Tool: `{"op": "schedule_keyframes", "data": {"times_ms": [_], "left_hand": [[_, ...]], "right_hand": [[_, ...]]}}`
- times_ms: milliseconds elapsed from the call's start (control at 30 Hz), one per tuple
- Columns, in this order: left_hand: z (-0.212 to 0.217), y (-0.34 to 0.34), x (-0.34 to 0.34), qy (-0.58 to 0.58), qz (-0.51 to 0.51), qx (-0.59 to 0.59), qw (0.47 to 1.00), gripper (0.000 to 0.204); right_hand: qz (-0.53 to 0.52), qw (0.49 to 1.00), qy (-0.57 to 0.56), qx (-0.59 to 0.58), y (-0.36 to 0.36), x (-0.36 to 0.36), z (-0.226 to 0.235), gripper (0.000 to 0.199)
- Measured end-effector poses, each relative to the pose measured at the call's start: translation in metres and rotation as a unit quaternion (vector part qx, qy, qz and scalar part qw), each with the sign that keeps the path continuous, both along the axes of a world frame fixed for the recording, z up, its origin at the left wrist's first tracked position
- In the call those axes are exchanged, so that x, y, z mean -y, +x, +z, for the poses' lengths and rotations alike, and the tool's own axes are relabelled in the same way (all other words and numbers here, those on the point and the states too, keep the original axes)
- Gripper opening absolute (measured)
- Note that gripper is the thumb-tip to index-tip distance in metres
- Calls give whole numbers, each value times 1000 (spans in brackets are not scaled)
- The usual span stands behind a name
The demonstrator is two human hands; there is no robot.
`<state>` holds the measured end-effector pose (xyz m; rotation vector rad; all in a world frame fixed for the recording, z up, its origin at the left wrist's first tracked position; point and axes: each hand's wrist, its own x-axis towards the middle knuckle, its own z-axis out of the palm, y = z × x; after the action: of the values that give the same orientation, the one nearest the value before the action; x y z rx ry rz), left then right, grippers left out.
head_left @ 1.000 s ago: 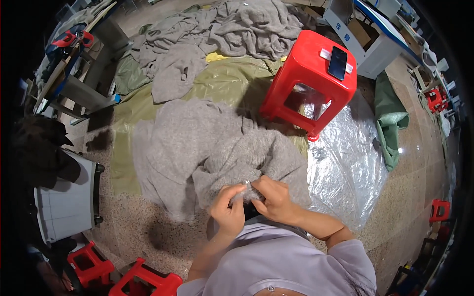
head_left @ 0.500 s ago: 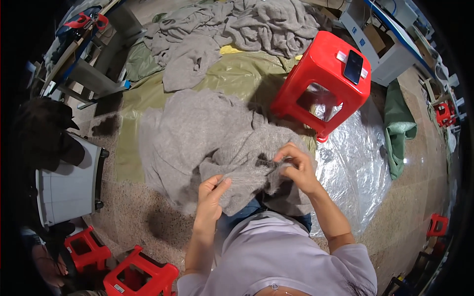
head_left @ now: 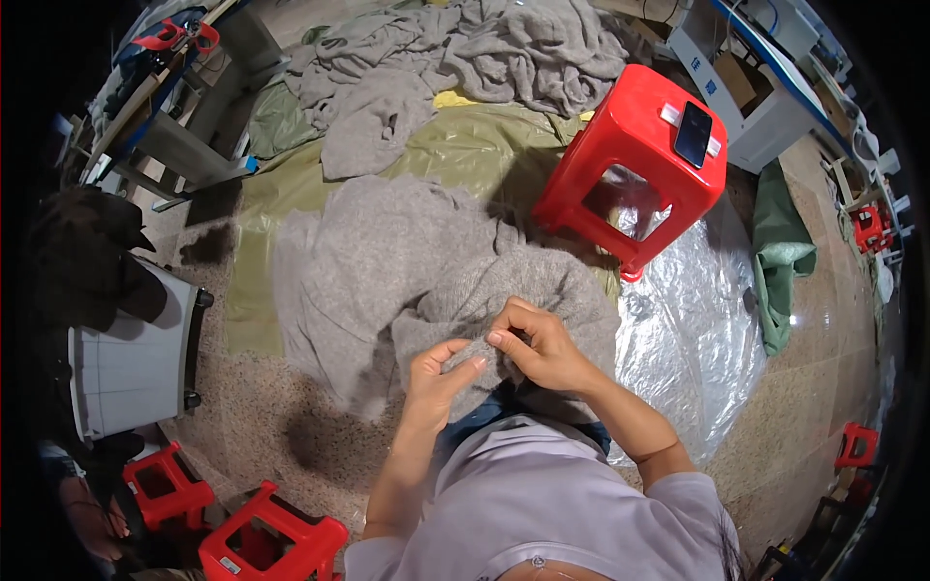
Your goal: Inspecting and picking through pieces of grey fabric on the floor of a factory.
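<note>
Cloth (head_left: pixel 363 257) looks mid-handling: near part bunched at the person's lap, the rest spread loose over the olive sheet (head_left: pixel 254 300), nothing neatly folded. Can't tell if it's one piece. Pile (head_left: pixel 538 53) at the far end lies in loose heaps, neither hand on it. Done-versus-left count not readable. Left hand (head_left: pixel 433 380): thumb and fingers nearly together, pinching cloth. Right hand (head_left: pixel 544 351): just beside it, thumb and forefinger pinching cloth too; exact fingertip contact too small to resolve.
</note>
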<state>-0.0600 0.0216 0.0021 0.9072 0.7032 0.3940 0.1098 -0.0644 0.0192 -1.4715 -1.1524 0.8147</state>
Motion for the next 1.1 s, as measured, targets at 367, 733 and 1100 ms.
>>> {"op": "schedule_keyframes", "data": {"times_ms": [367, 733, 1100], "left_hand": [[-19, 15, 11, 45, 153, 25, 987, 16], [8, -11, -23, -98, 43, 38, 994, 18], [4, 11, -3, -63, 56, 33, 996, 17]], "right_hand": [[13, 980, 42, 194, -24, 10, 10, 12], [-79, 990, -65, 92, 64, 83, 7, 37], [-202, 949, 66, 234, 35, 83, 28, 59]]}}
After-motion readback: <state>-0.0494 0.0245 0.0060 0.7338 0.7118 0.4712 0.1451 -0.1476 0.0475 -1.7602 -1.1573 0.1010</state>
